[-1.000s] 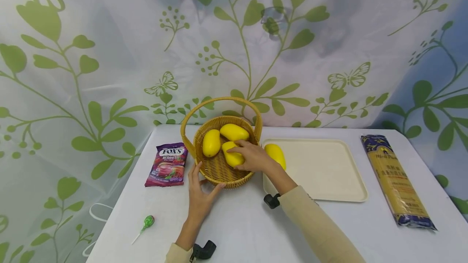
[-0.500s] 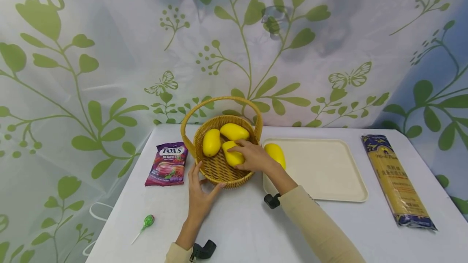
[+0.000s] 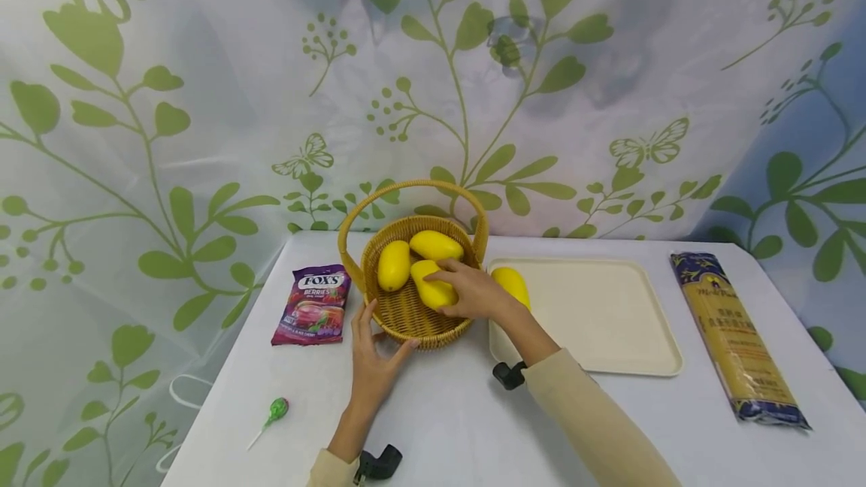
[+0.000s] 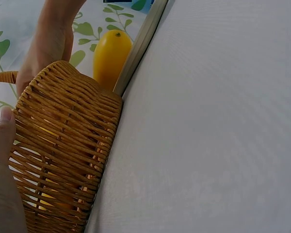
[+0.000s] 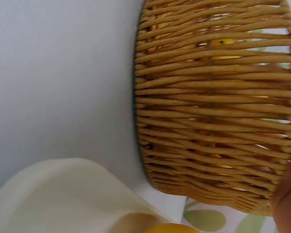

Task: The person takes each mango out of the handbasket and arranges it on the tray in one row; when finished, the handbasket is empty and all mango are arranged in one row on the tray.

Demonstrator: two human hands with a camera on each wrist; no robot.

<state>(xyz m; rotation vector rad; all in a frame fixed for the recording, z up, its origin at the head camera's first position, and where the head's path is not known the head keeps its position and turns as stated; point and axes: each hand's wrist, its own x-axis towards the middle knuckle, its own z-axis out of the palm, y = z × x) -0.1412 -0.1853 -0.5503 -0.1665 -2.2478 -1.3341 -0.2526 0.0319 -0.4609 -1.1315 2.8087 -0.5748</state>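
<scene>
A wicker basket (image 3: 440, 338) with a tall arched handle stands on the white table, with three yellow mangoes inside. My right hand (image 3: 473, 293) reaches over its right rim and grips the nearest mango (image 3: 430, 285), fingers curled over the top. Behind lie a left mango (image 3: 394, 266) and a back mango (image 3: 436, 245). My left hand (image 3: 370, 367) rests against the basket's front left, fingers and thumb spread; its thumb (image 4: 4, 126) lies at the rim in the left wrist view. In the right wrist view the basket's wall (image 5: 213, 107) hides most of the fruit.
A cream tray (image 3: 595, 314) is right of the basket, with another mango (image 3: 512, 284) at its left end. Farther right lies a pasta pack (image 3: 737, 337). On the left are a purple candy bag (image 3: 313, 305) and a green lollipop (image 3: 276, 409). A leaf-patterned curtain (image 3: 203, 134) hangs behind.
The head view has shifted slightly. Both hands, the basket and the mangoes keep practically the same places.
</scene>
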